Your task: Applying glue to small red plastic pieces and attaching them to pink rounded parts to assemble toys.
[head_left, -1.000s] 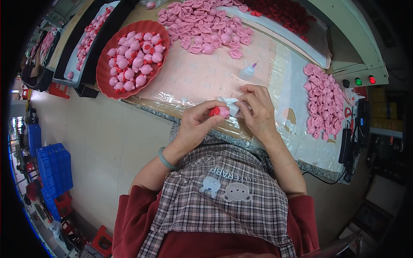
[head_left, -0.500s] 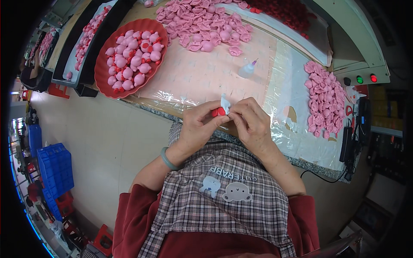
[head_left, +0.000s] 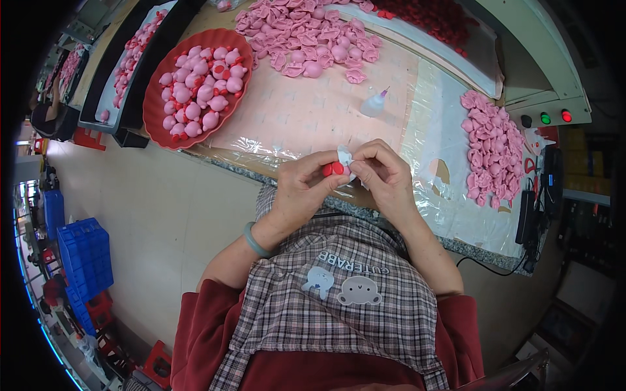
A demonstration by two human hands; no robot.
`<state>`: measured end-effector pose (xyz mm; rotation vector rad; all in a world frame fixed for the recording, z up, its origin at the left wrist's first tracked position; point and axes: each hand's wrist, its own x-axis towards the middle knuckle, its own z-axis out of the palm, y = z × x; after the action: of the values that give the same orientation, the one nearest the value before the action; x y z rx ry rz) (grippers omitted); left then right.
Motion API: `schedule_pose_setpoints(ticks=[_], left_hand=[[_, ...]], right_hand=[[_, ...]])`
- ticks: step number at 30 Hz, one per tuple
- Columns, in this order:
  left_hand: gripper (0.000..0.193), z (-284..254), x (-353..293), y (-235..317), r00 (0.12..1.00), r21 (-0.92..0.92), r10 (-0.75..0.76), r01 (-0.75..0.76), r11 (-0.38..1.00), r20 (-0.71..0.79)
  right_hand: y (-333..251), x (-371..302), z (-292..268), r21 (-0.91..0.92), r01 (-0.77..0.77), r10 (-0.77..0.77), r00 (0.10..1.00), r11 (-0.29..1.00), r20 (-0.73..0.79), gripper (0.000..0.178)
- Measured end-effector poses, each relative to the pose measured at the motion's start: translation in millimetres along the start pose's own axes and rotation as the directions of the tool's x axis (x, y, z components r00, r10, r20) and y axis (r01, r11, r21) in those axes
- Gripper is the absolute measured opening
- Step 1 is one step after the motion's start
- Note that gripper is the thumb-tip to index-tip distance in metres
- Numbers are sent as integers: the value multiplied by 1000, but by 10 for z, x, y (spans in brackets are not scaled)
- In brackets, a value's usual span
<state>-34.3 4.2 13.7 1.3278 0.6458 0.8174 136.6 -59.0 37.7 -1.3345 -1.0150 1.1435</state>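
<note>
Near the table's front edge my two hands meet over one small piece. My left hand [head_left: 301,188] is closed on a small toy part [head_left: 334,169] with two rounded red lobes; a bit of pink shows at its right side. My right hand [head_left: 390,182] pinches a white cloth or tissue [head_left: 343,155] against that part, with thumb and forefinger touching it. Some of the cloth stands up between my fingers, and the rest is hidden. Beyond my hands a small translucent squeeze bottle [head_left: 375,104] with a thin purple tip stands on the table.
A red fluted bowl [head_left: 155,116] at the left holds pink-and-red parts. Pink parts form a pile [head_left: 297,36] at the back and another pile [head_left: 492,153] at the right. A pale machine housing [head_left: 554,72] with lit buttons borders the right; a black tray [head_left: 140,85] flanks the bowl.
My right thumb and fingers have shifted over the cloth, which now wraps more closely round the part's right side. A little pink has come into sight. My left hand has barely moved.
</note>
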Motion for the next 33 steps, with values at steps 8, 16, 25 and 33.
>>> schedule_pose_setpoints(ticks=[8, 16, 25, 33], left_hand=[[34, 41, 13, -20, 973, 366, 231, -211, 907, -13], [33, -8, 68, 91, 989, -352, -84, 121, 928, 119], [35, 3, 34, 76, 982, -454, -151, 187, 871, 114], [27, 7, 31, -28, 996, -323, 56, -30, 946, 72]], right_hand=[[22, 14, -6, -102, -8, 1, 998, 995, -64, 5], [38, 116, -141, -166, 154, -181, 970, 974, -161, 8], [-269, -12, 9, -620, 435, -568, 823, 653, -20, 21], [-259, -67, 81, -642, 440, -560, 828, 628, 20, 18]])
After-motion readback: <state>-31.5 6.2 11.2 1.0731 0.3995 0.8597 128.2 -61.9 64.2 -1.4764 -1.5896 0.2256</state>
